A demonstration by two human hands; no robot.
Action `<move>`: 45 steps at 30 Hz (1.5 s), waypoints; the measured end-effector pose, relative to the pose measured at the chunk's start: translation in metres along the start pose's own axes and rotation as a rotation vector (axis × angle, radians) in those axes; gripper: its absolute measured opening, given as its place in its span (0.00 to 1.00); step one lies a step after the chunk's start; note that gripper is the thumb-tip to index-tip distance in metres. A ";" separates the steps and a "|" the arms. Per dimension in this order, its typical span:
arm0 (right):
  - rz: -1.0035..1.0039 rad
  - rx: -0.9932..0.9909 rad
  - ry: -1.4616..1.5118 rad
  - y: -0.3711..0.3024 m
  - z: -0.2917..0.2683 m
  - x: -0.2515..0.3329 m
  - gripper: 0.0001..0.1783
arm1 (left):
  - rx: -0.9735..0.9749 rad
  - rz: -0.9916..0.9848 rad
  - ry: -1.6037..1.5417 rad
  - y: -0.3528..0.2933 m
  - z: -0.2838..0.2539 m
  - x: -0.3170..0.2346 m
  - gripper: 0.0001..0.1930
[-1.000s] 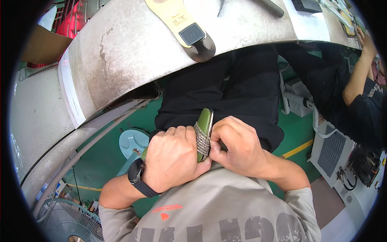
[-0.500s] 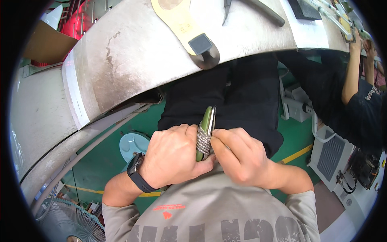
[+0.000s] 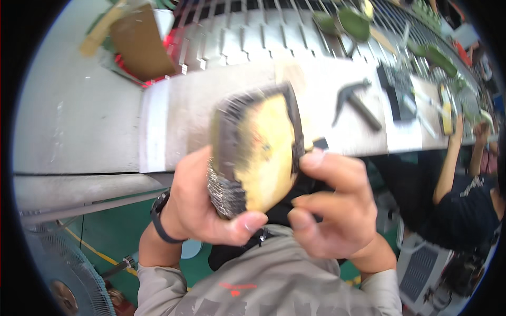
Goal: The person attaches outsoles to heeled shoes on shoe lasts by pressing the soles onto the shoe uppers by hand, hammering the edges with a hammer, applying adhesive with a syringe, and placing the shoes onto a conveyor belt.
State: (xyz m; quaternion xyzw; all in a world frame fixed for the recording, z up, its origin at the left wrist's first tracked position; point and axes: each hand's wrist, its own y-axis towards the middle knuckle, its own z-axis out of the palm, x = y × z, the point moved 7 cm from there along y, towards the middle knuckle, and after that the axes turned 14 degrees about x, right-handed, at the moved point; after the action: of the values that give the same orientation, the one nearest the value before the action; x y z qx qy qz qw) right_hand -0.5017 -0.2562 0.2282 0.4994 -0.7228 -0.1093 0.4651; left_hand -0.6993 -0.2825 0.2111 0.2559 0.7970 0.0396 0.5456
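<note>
In front of me I hold a shoe on a last (image 3: 266, 152), its bottom turned up toward me. The bottom is yellowish, with dark edging folded over its rim. A band of silvery braided strands (image 3: 219, 184) wraps its left side. My left hand (image 3: 197, 195) grips it from the left and below, thumb across the near end. At its right edge is my right hand (image 3: 337, 200), fingers bent and apart, one fingertip at the dark edging. Motion blur hides whether that fingertip presses on it.
A bench (image 3: 174, 121) runs along the far side, bearing a dark-handled hammer (image 3: 358, 102) and a black block (image 3: 395, 92). Behind it stands a rack of metal bars (image 3: 247, 37) with green lasts (image 3: 353, 23). A fan (image 3: 74, 274) stands lower left; a co-worker (image 3: 464, 184) is at right.
The shoe has come up and tilted from edge-on to bottom up. My left hand still holds it; my right fingers have spread from their pinch. The view has swung up toward the bench.
</note>
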 end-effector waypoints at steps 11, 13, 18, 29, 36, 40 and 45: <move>0.302 0.132 0.626 0.056 0.117 -0.082 0.46 | -0.221 0.157 -0.887 0.004 -0.063 0.067 0.45; 0.315 0.112 0.680 0.060 0.120 -0.080 0.45 | -0.196 0.146 -0.865 0.002 -0.070 0.074 0.43; 0.308 0.143 0.540 0.069 0.120 -0.088 0.45 | -0.270 0.096 -0.966 -0.002 -0.082 0.082 0.32; 0.278 0.142 0.448 0.073 0.118 -0.082 0.43 | -0.318 -0.150 -0.673 -0.004 -0.090 0.061 0.24; 0.308 0.126 0.525 0.073 0.117 -0.085 0.38 | -0.301 -0.053 -0.812 -0.002 -0.075 0.057 0.28; 0.282 0.110 0.487 0.074 0.116 -0.082 0.37 | -0.320 -0.008 -1.071 0.003 -0.081 0.055 0.28; 0.272 0.130 0.396 0.076 0.116 -0.081 0.37 | -0.408 -0.090 -0.865 0.001 -0.080 0.051 0.24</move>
State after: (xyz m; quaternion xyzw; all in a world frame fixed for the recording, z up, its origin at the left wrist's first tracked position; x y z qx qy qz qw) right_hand -0.6338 -0.1892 0.1668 0.4379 -0.6835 0.1012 0.5751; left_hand -0.7844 -0.2414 0.2001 0.1018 0.4833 0.0613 0.8674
